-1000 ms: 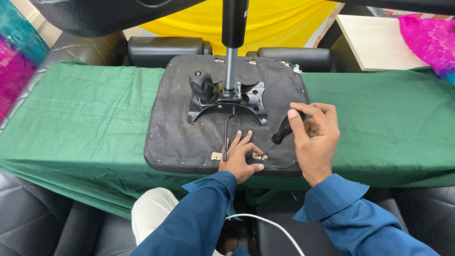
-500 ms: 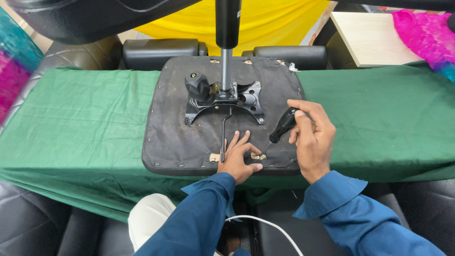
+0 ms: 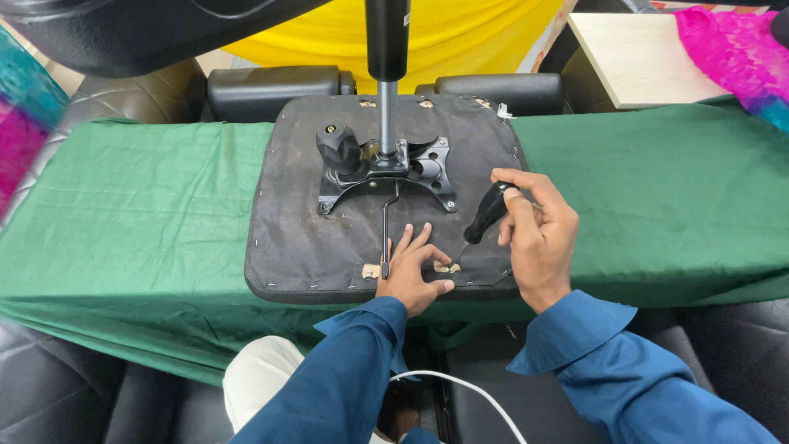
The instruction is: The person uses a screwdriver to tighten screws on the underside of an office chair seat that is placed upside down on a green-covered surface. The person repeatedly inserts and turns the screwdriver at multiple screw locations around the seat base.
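An upturned black chair seat (image 3: 329, 238) lies on a table draped in green cloth (image 3: 148, 214). A black metal mechanism plate (image 3: 411, 168) with a round knob (image 3: 337, 146) and an upright gas cylinder (image 3: 386, 74) is fixed to its middle. My right hand (image 3: 534, 234) grips a black-handled screwdriver (image 3: 485, 215), its tip down at a small bracket (image 3: 448, 267) near the seat's front edge. My left hand (image 3: 411, 271) rests flat on the seat, fingers spread beside that bracket. A thin lever rod (image 3: 386, 230) runs from the plate toward my left hand.
Two black armrest pads (image 3: 271, 86) (image 3: 493, 86) lie behind the seat. A pale wooden board (image 3: 641, 53) and pink cloth (image 3: 731, 49) sit at the back right. Yellow fabric (image 3: 460, 33) hangs behind. A white cable (image 3: 460, 386) runs below, near my lap.
My right hand has swung the screwdriver so its tip now meets the bracket by my left fingers. The left hand stays on the seat. The view has shifted slightly.
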